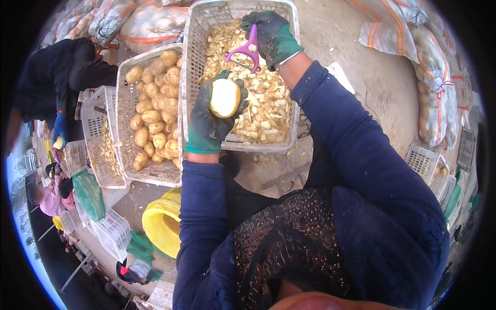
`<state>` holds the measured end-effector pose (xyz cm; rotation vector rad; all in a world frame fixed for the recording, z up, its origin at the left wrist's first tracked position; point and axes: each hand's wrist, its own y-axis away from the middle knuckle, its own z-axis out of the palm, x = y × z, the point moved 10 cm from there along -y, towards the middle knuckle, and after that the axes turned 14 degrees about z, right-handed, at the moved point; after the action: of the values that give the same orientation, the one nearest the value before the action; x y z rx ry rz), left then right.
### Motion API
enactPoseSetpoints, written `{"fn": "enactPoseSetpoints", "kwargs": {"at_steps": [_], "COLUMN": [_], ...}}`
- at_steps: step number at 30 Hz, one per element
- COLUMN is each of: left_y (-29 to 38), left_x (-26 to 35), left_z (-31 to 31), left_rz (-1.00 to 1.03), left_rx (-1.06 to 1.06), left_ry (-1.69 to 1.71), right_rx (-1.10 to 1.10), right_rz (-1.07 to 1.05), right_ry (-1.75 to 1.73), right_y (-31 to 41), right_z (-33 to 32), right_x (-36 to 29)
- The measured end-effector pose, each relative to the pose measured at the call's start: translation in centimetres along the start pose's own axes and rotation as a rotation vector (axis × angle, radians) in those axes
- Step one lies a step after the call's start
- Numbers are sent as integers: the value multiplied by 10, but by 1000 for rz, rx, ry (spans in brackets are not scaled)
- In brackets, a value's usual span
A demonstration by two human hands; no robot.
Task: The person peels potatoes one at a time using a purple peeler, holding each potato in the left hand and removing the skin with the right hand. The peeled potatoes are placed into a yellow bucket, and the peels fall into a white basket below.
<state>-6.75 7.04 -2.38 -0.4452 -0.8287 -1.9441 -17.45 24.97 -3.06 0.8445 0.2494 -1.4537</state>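
A partly peeled potato (224,98) rests in my left hand (211,120), its pale flesh facing up and some skin left along the lower rim. My right hand (271,38) grips a purple Y-shaped peeler (248,50), its blade end pointing down and left, apart from the potato. Both hands wear dark-coated green gloves and hover over a white plastic crate (187,62). Potato peelings (267,112) cover much of the crate's floor. Just left of it, a second crate (121,89) holds many unpeeled potatoes (157,100).
A narrower crate (95,135) with peelings stands further left. Beside it a co-worker in dark clothes has a blue-gloved hand (60,124) on a potato. A yellow tub-like container (155,221) sits at lower left. Filled mesh sacks (430,85) lie at right and sacks (155,27) at the back.
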Motion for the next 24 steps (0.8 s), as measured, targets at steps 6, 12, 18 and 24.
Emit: {"fn": "enactPoseSetpoints", "kwargs": {"at_steps": [6,12,18,24], "left_y": [-4,-5,-1,-9], "left_x": [-11,-1,-14,-18], "left_z": [-12,-2,-4,5], "left_rz": [-73,31,-114,-124], "left_rx": [-104,-204,-70,-151], "left_ry": [-49,-251,-237,133], "right_rx": [-312,-218,-50,-272], "right_rz": [-32,124,-185,47], "right_ry": [201,33,329,-121], "right_y": [14,17,22,-6], "right_z": [34,29,28,10], "right_x": [29,14,1,9]}}
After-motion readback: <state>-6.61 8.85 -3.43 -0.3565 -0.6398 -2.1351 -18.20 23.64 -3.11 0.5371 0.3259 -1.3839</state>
